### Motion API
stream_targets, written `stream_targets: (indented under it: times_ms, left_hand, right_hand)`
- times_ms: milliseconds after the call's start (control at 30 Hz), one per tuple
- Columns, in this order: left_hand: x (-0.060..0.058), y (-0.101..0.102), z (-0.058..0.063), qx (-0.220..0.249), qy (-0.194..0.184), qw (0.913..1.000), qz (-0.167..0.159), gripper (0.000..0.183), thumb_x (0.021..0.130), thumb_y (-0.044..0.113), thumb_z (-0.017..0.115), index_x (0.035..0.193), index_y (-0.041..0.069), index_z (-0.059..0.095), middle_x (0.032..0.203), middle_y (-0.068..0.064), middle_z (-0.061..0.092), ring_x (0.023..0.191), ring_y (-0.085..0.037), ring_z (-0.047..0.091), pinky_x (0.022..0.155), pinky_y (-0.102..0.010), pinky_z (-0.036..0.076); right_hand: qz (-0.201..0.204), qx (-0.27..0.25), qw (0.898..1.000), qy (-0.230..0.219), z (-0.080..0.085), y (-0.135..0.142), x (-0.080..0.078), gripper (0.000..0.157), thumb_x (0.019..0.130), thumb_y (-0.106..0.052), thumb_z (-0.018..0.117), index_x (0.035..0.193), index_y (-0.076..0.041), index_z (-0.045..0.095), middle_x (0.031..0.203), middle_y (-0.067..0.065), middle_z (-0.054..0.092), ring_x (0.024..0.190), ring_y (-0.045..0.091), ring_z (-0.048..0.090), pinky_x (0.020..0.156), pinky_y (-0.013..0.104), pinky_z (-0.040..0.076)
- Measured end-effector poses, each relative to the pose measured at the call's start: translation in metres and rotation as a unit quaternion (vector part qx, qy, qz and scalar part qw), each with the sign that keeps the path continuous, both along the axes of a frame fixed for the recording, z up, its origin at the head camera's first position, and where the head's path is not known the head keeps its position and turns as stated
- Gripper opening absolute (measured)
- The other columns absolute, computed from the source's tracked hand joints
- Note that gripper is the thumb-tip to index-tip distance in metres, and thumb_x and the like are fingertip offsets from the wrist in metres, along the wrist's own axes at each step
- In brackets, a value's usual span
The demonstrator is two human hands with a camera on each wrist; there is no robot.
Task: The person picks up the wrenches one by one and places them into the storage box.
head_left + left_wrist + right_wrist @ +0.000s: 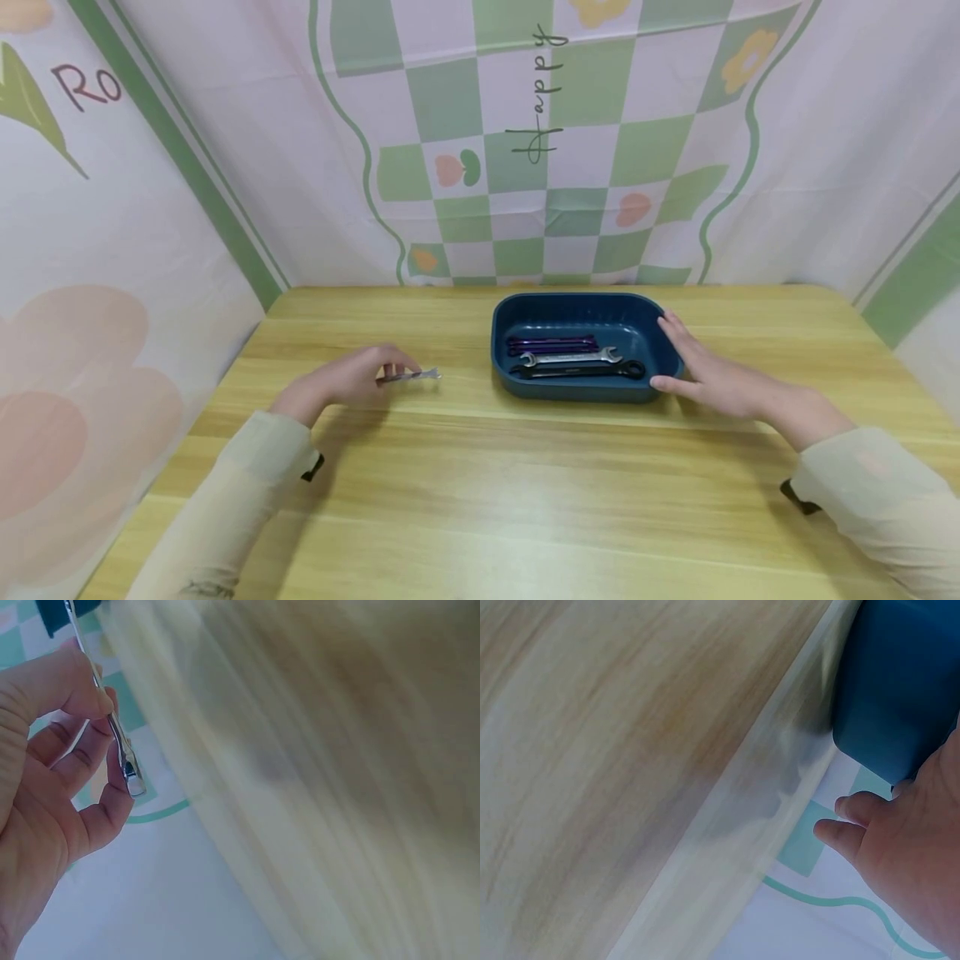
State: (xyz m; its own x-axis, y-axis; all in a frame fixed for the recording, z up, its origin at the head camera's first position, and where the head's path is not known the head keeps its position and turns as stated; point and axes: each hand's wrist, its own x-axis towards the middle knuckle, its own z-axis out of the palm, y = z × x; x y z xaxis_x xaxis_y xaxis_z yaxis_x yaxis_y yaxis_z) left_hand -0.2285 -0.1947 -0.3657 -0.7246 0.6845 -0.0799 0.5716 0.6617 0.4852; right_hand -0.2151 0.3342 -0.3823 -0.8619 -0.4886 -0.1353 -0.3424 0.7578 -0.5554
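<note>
My left hand [360, 377] is above the left part of the table, pinching a silver wrench [121, 741] between thumb and fingers. One end of that wrench points right, toward the blue bin [573, 390]; its other end shows below the fingers in the left wrist view. At the bin's right end, my right hand [723, 383] touches the rim with fairly straight, spread fingers, the thumb at the front corner. Inside the bin lie purple wrenches [551, 343], a silver open-end wrench [573, 358] and a black wrench [577, 371], roughly side by side.
A wooden table [495, 492] carries the bin near its back edge. Behind it hangs a patterned cloth [517, 167] with green checks, and another printed cloth [112, 250] borders the left side.
</note>
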Motion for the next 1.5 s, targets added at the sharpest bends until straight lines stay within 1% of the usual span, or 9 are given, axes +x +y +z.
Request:
stream_targets:
  times_ms: [100,233,400,600,833,1133,1333,1500]
  left_hand:
    - [-0.003,0.004,0.004,-0.001,0.004,1.0000,0.002,0.049,0.083,-0.021,0.063,0.125,0.001,0.070,0.108,-0.010,0.066,0.096,-0.024,0.063,0.081,-0.034,0.056]
    - [-0.009,0.008,0.010,-0.006,0.003,1.0000,0.007,0.056,0.079,-0.023,0.061,0.129,0.002,0.070,0.113,-0.009,0.066,0.098,-0.023,0.061,0.083,-0.035,0.055]
    - [-0.014,0.014,0.014,-0.015,-0.005,0.9998,0.008,0.056,0.081,-0.022,0.061,0.130,0.004,0.070,0.113,-0.008,0.065,0.100,-0.023,0.061,0.084,-0.037,0.055]
    - [-0.020,0.024,0.017,-0.023,-0.008,0.9996,0.012,0.057,0.082,-0.022,0.063,0.131,0.007,0.070,0.112,-0.007,0.065,0.101,-0.023,0.060,0.086,-0.038,0.054]
    - [-0.029,0.033,0.015,-0.025,0.000,0.9997,-0.003,0.054,0.084,-0.019,0.064,0.130,0.009,0.071,0.112,-0.006,0.065,0.100,-0.021,0.060,0.086,-0.036,0.054]
    - [-0.034,0.044,0.018,-0.025,-0.009,0.9996,-0.010,0.057,0.081,-0.021,0.063,0.129,0.008,0.071,0.110,-0.007,0.065,0.098,-0.021,0.060,0.086,-0.037,0.054]
    - [-0.037,0.049,0.023,-0.023,-0.014,0.9996,-0.007,0.062,0.078,-0.022,0.063,0.131,0.009,0.071,0.114,-0.007,0.065,0.101,-0.021,0.060,0.087,-0.036,0.054]
    - [-0.039,0.053,0.026,-0.022,-0.011,0.9996,-0.013,0.060,0.080,-0.022,0.062,0.131,0.010,0.070,0.115,-0.006,0.065,0.101,-0.021,0.060,0.087,-0.035,0.053]
  right_hand:
    - [0.000,0.000,1.000,-0.001,0.000,0.000,0.001,0.098,0.105,-0.036,0.059,0.162,-0.007,-0.015,0.165,0.018,-0.025,0.147,0.058,0.000,0.110,0.077,0.014]
    - [-0.001,0.001,1.000,-0.003,0.000,-0.001,0.002,0.098,0.105,-0.036,0.059,0.162,-0.007,-0.015,0.165,0.018,-0.025,0.147,0.059,0.000,0.109,0.077,0.014]
    - [-0.002,0.003,1.000,-0.005,0.001,-0.002,0.003,0.098,0.105,-0.038,0.058,0.162,-0.007,-0.016,0.166,0.017,-0.026,0.146,0.060,0.003,0.109,0.078,0.016]
    - [-0.002,0.003,1.000,-0.006,0.003,-0.002,0.003,0.098,0.106,-0.038,0.058,0.162,-0.007,-0.016,0.165,0.017,-0.026,0.146,0.060,0.002,0.109,0.078,0.015]
    - [-0.003,0.004,1.000,-0.004,0.003,-0.002,0.002,0.097,0.106,-0.037,0.058,0.162,-0.006,-0.015,0.166,0.017,-0.025,0.147,0.058,0.001,0.110,0.077,0.015]
    - [-0.003,0.009,1.000,-0.003,0.004,-0.003,0.004,0.097,0.106,-0.037,0.057,0.162,-0.006,-0.015,0.166,0.017,-0.026,0.146,0.060,0.003,0.109,0.077,0.016]
    - [-0.003,0.010,1.000,-0.004,0.004,-0.003,0.004,0.097,0.106,-0.038,0.057,0.162,-0.006,-0.015,0.166,0.016,-0.026,0.146,0.060,0.004,0.109,0.077,0.016]
    - [-0.004,0.009,1.000,-0.004,0.003,-0.003,0.004,0.097,0.106,-0.038,0.057,0.162,-0.007,-0.016,0.166,0.015,-0.026,0.146,0.059,0.003,0.109,0.077,0.016]
